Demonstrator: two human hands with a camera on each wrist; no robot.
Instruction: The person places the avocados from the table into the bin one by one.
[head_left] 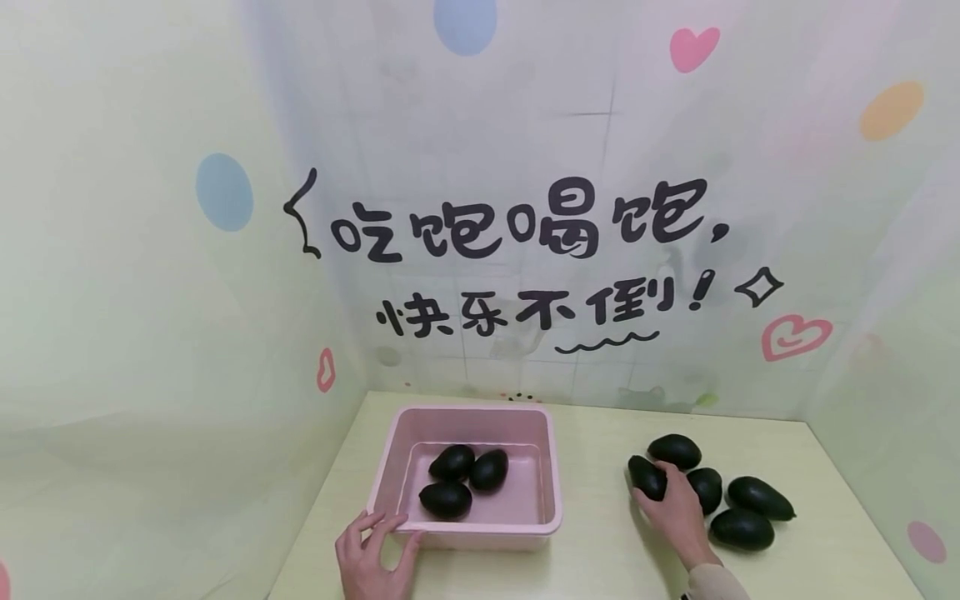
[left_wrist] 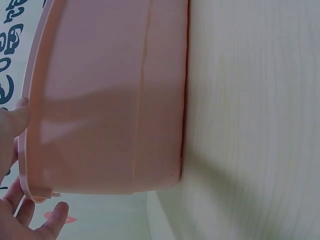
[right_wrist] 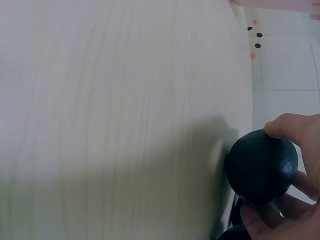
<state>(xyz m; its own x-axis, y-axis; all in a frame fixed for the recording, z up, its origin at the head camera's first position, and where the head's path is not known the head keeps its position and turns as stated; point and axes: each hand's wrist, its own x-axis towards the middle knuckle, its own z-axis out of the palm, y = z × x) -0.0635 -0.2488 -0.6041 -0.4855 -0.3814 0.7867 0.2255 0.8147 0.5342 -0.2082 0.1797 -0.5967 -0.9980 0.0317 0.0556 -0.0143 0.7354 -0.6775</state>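
Note:
My right hand [head_left: 677, 515] holds a dark, nearly black avocado [head_left: 646, 477] at the left of a loose group on the table. The right wrist view shows the thumb on one side of this avocado [right_wrist: 260, 167] and the fingers round the other. A pink plastic box [head_left: 480, 527] stands left of the group, with three dark avocados [head_left: 446, 500] inside. My left hand [head_left: 372, 560] holds the box at its front left corner; in the left wrist view, fingers [left_wrist: 19, 116] touch its rim. The palm is mostly out of sight there.
Several more avocados [head_left: 742, 529] lie close together behind and to the right of my right hand. The pale wood-grain table [head_left: 600, 533] ends at a back wall [head_left: 480, 358] printed with black lettering. Printed side walls [head_left: 885, 467] rise at left and right.

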